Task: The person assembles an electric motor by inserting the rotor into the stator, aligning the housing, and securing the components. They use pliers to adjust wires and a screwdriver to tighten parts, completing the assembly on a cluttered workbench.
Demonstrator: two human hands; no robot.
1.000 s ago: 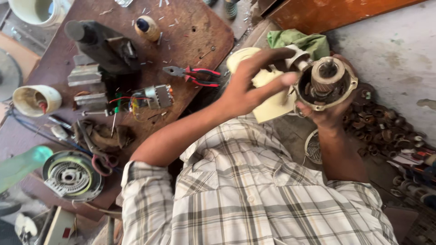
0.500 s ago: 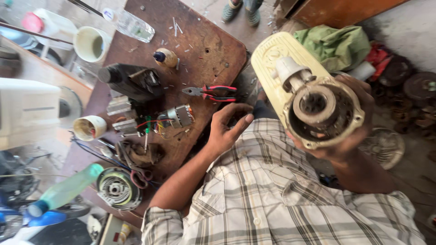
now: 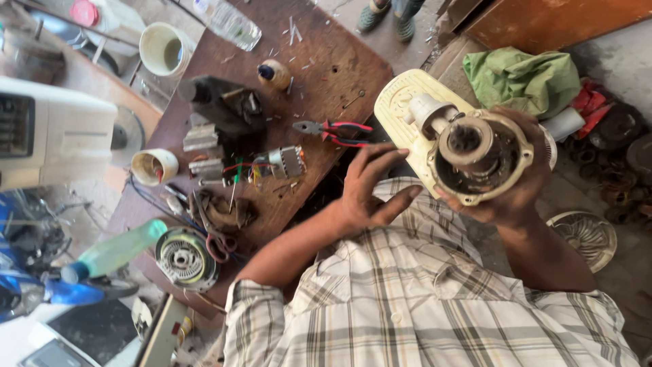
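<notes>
While the right hand (image 3: pixel 523 190) clasps a motor housing (image 3: pixel 468 153), the left hand (image 3: pixel 367 190) hangs open-fingered over the cluttered wooden bench (image 3: pixel 326 61).

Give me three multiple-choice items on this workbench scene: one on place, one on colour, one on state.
1. Where do the pliers lie? A on the table; B on the floor; C in a cup.
2. What colour is the cloth? A blue; B green; C white.
3. How is the left hand? A gripping the pliers; B fisted; C open, empty.
Key: A, they rest on the brown table; B, it is plainly green; C, its fingers are spread, while the right hand holds the motor.
</notes>
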